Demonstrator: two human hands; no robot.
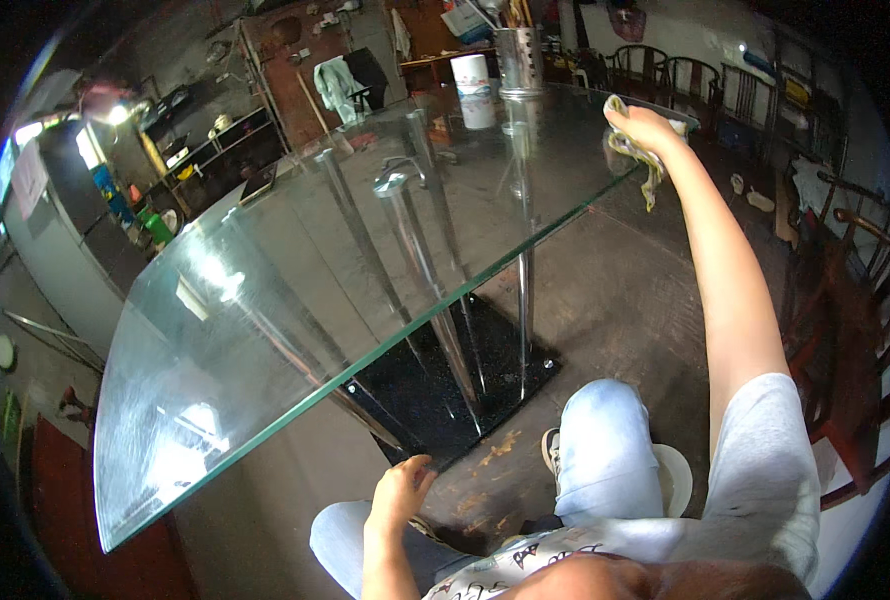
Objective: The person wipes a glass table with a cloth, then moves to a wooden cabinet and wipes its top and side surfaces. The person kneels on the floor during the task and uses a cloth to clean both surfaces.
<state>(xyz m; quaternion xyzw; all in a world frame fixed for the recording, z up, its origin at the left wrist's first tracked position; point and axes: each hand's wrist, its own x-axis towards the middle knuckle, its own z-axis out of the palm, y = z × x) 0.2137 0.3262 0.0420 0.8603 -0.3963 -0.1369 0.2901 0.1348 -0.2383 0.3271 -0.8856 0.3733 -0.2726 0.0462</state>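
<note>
My right hand [644,129] is stretched out to the far right edge of the glass tabletop [265,345], closed on a crumpled cloth [649,161] with yellowish trim. Part of the cloth hangs down past the glass edge. Near my left knee, below the tabletop's near edge, my left hand [406,484] has its fingers curled and nothing visible in it; whether they close fully is not plain. Through the glass show metal table legs [445,352] on a black base plate [415,397]. A paper roll [473,91] and a perforated metal utensil holder [520,64] stand at the far side of the table.
Wooden chairs [854,225] line the right side, with more at the back right. A grey refrigerator [55,240] stands at the left, near a green container [156,226]. A light-coloured round object [674,480] is on the floor beside my right leg.
</note>
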